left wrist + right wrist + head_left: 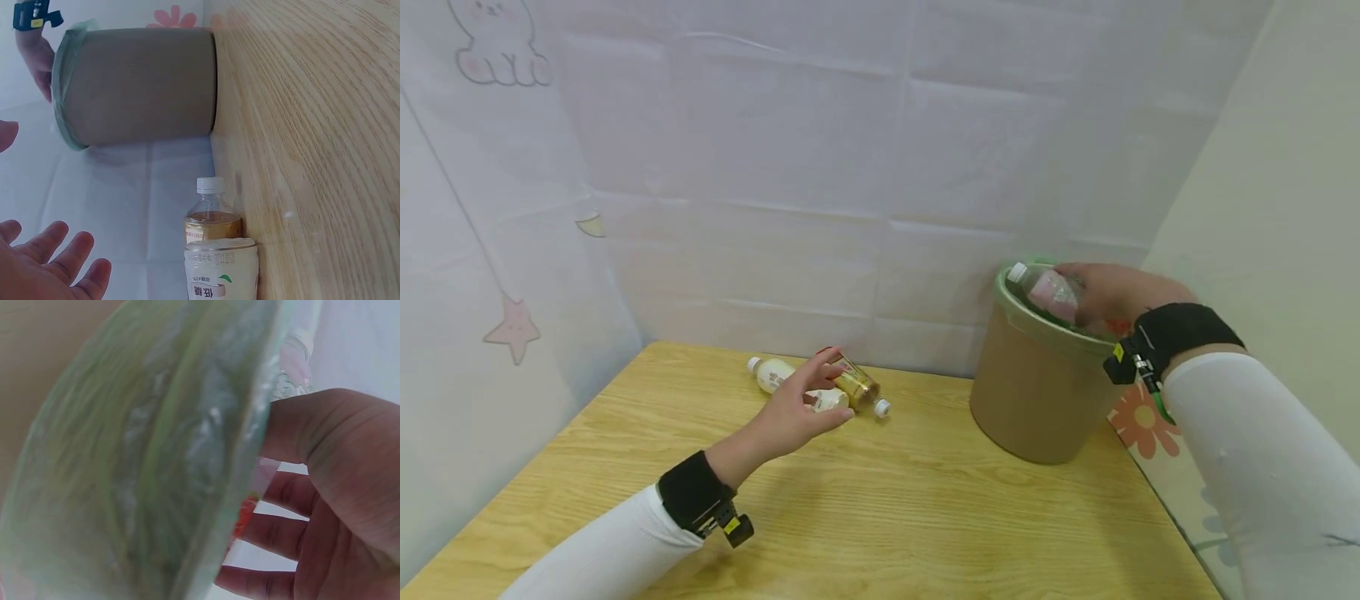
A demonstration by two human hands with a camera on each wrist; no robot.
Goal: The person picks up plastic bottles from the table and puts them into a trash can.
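Gripping a pink-labelled plastic bottle [1049, 293] round its smooth middle, the right hand [1112, 296] is holding it over the green-lined bin [1037, 392], a light, slightly squashy, slippery thing, while the open left hand [797, 408] is hovering over 2 bottles [850, 385] lying on the counter [925, 517].

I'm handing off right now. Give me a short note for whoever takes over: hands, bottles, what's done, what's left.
Right hand: grips the pink-label bottle over the mouth of the brown bin; the bottle is not released yet.
Left hand: open, fingers spread over the two bottles lying on the table, gripping neither.
White bottle and amber bottle lie side by side near the back wall, caps pointing opposite ways.
Done: one bottle brought to the bin, which has a green liner.
Left: likely drop that bottle in, then pick up the two on the table.
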